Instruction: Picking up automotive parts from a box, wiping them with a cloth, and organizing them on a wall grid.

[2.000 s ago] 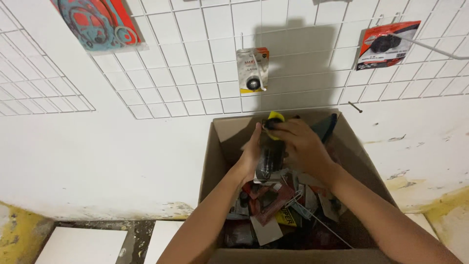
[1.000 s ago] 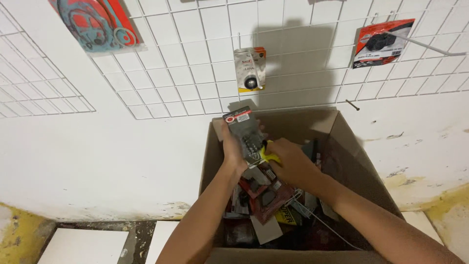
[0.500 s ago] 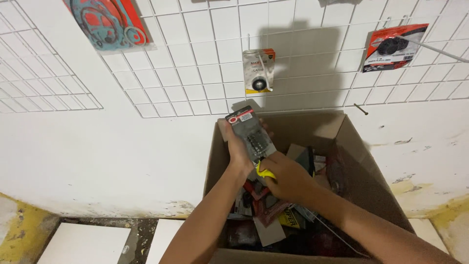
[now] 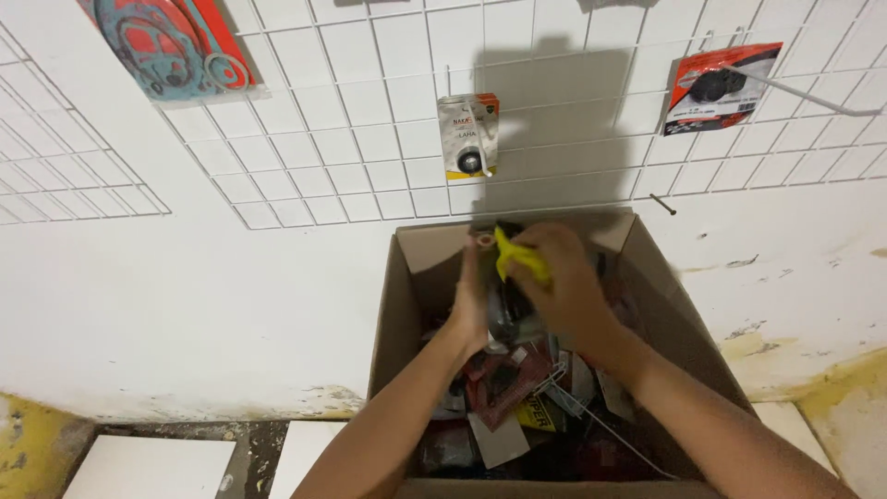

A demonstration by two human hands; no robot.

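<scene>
Dark packet (image 4: 506,296) | between left hand (image 4: 471,300), right hand (image 4: 564,286) | over box (image 4: 393,305)

This looks like a small spare-parts shop or its stockroom. A white wire display grid (image 4: 370,139) on the wall carries carded packets (image 4: 468,135) and a gasket set (image 4: 171,42) on hooks, and an open cardboard box (image 4: 407,305) brims with more packaged parts.
</scene>
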